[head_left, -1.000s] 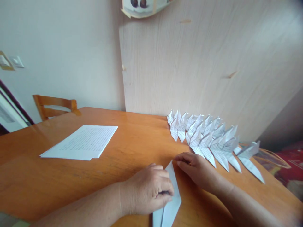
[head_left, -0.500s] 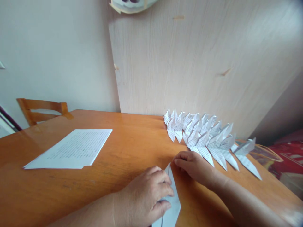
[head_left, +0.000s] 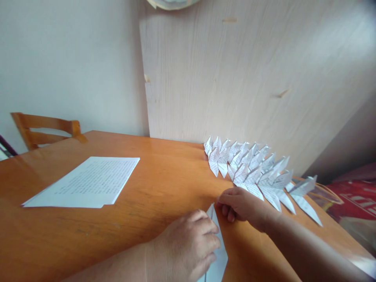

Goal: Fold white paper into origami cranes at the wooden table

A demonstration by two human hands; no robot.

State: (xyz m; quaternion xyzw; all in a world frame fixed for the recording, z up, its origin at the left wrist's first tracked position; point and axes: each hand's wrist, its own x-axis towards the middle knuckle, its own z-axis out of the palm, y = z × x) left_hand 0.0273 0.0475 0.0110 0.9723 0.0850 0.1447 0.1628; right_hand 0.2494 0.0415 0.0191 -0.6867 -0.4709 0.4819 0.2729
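A long folded sheet of white paper (head_left: 221,254), narrowing to a point, lies on the wooden table in front of me. My left hand (head_left: 192,241) is over its left side, fingers bent and holding it against the tabletop. Just right of the paper's pointed tip is my right hand (head_left: 239,205), its thumb and forefinger pinched together and the other fingers curled. A narrow gap shows between those fingertips and the tip. Whether anything small is inside the pinch is hidden. The lower end of the paper runs out of view.
Several folded paper pieces (head_left: 246,166) with upright points stand in rows beyond my right hand. A stack of printed sheets (head_left: 85,184) lies at left on the table (head_left: 164,168). A wooden chair (head_left: 48,123) is behind the far left edge; a red bag (head_left: 357,199) is at right.
My left hand has shifted slightly up and right along the folded paper. My right hand has moved slightly right, its lower fingers now showing more. The view has tilted a little.
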